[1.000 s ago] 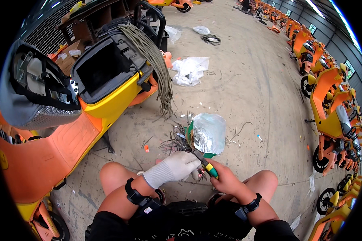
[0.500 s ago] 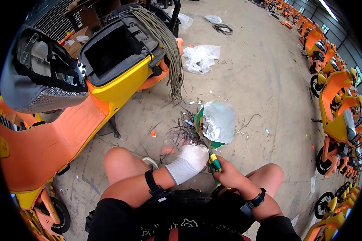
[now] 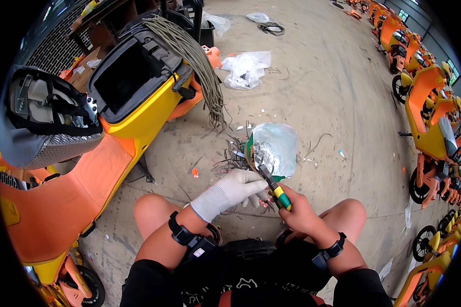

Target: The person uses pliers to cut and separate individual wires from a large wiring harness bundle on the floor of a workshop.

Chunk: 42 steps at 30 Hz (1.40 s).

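My right hand (image 3: 297, 209) is bare and wraps round a pair of pliers (image 3: 274, 188) with green and yellow handles and dark jaws. The jaws point up and away to the left. My left hand (image 3: 235, 188), in a white knit glove, is beside the pliers' head. Its fingers are bent and pressed together; what they hold, if anything, is hidden. Just beyond both hands lies a clear plastic bag (image 3: 275, 146) with a green edge and silvery inside. A heap of dark wire or tie scraps (image 3: 233, 159) spreads to its left.
At left stands an orange and yellow scooter (image 3: 95, 174) with its seat raised and a bundle of grey-green cords (image 3: 189, 59) draped over it. Crumpled white plastic (image 3: 247, 70) lies farther off. Rows of scooters (image 3: 430, 112) line the right side. Small scraps dot the concrete floor.
My gloved left hand has shifted slightly and its fingers have straightened somewhat. My right hand has raised and turned the pliers, so their head shows more clearly. The view has tilted a little.
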Tool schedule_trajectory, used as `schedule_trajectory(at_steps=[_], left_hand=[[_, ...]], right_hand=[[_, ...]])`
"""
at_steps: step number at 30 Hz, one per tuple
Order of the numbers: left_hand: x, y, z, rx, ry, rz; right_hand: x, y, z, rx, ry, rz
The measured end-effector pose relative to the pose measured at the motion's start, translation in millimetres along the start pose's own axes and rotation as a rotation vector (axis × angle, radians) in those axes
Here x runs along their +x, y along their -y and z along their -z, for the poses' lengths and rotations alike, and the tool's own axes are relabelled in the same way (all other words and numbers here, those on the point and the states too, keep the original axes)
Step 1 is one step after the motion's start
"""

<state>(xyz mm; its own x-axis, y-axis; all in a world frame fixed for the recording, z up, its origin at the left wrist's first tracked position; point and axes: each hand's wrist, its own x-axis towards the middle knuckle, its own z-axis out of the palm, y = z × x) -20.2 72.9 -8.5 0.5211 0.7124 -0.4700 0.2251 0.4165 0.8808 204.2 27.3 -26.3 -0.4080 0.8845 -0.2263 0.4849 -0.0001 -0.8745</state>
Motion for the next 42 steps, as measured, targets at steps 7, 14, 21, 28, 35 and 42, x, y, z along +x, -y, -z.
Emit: schedule_trajectory(at_steps=[7, 14, 21, 28, 35, 42], left_hand=[[-1, 14, -6, -0.727, 0.299, 0.054], [-7, 29, -17, -0.879, 0.728, 0.019], [-15, 33, -24, -1.073, 0.925, 0.085], [-10, 39, -23, -1.196, 0.976, 0.105], [-18, 28, -17, -0.844, 0.708, 0.046], [-23, 5, 1, -0.329, 0.484, 0.149]], right_hand=[[-1, -4, 10, 0.069, -0.02, 0.136], [-4, -15, 8, 0.016, 0.055, 0.313], [-2, -31, -4, 0.043, 0.156, 0.349], [-1, -19, -6, 0.143, 0.182, 0.296], [-1, -9, -2, 0.195, 0.222, 0.202], [1, -11, 1, -0.007, 0.13, 0.307]])
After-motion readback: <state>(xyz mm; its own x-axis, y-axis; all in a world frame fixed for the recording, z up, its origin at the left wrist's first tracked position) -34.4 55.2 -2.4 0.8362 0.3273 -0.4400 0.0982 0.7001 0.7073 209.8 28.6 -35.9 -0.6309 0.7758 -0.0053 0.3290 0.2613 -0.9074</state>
